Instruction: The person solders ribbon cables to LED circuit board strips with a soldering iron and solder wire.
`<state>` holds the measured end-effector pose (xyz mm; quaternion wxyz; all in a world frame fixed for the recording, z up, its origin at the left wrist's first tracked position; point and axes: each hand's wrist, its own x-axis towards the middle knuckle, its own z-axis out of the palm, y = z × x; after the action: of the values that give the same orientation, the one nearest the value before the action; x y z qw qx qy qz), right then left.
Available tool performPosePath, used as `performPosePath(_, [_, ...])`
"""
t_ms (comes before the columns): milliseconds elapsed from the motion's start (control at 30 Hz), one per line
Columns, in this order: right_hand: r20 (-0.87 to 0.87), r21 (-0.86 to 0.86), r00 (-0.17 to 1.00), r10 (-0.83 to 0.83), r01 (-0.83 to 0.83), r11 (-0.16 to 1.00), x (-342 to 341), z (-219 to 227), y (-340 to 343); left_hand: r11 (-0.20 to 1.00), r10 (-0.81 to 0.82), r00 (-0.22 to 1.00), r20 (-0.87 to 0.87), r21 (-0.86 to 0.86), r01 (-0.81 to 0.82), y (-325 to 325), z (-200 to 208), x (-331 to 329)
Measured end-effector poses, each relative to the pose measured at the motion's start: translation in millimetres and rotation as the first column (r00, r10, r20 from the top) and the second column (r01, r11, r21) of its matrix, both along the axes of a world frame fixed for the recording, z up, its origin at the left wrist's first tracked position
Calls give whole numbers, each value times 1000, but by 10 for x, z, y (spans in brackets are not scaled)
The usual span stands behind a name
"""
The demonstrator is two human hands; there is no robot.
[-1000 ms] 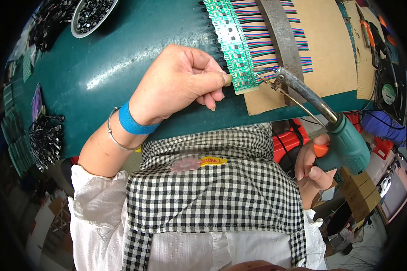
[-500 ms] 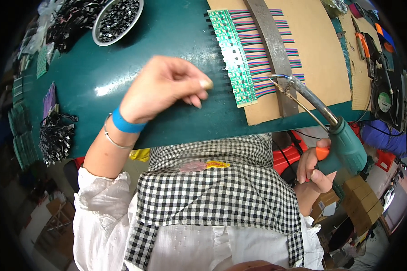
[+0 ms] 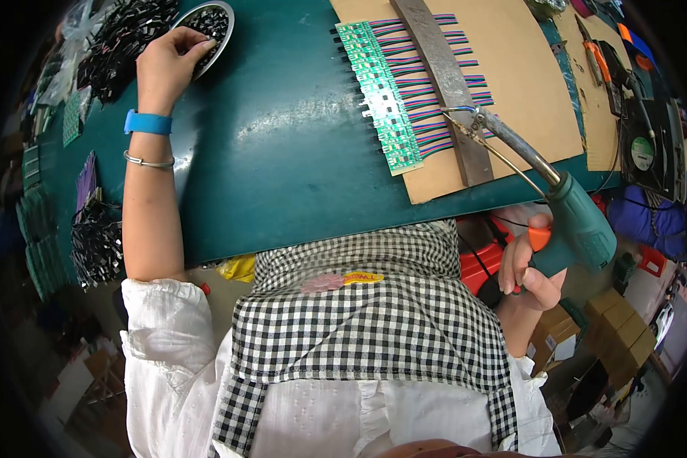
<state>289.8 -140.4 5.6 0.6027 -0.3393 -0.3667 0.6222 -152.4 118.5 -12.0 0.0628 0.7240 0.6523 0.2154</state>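
head view: left hand (image 3: 164, 69) is at a round silver metal bowl (image 3: 231, 34), its pinch unclear; right hand (image 3: 528, 267) is clamped on a teal plastic soldering gun (image 3: 584, 221). between them lies a long green circuit-board strip (image 3: 379, 95), multicoloured wires (image 3: 417, 91) already alongside; how many are soldered can't be told.

Left hand (image 3: 172, 65) reached out, right hand (image 3: 528, 269) curled

The left forearm (image 3: 153, 221) crossed the tabletop's (image 3: 282, 191) near edge, wrist almost straight, thumb and forefinger tips close together. The right hand gripped just outside that edge.
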Motion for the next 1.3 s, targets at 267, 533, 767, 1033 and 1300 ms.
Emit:
performPosePath(267, [-10,9,1000,-18,18,1000,-41,-3,48,990,125,989,72,60,-130,-81,-3,13])
performPosePath(533, [-58,14,998,5,-4,1000,-51,-53,82,958,-194,761,619,286,12,-336,167,396])
performPosePath(767, [238,-61,969,-64,80,995,-392,104,176,747,-659,668,346,192,637,-1408,675,1395])
performPosePath(1033, [544,87,831,119,-197,976,-645,111,269,508,-839,358,410,351,787,-1733,368,1754])
performPosePath(1300, [521,86,842,141,-217,972,-639,105,261,585,-748,386,539,263,767,-1782,327,1777])
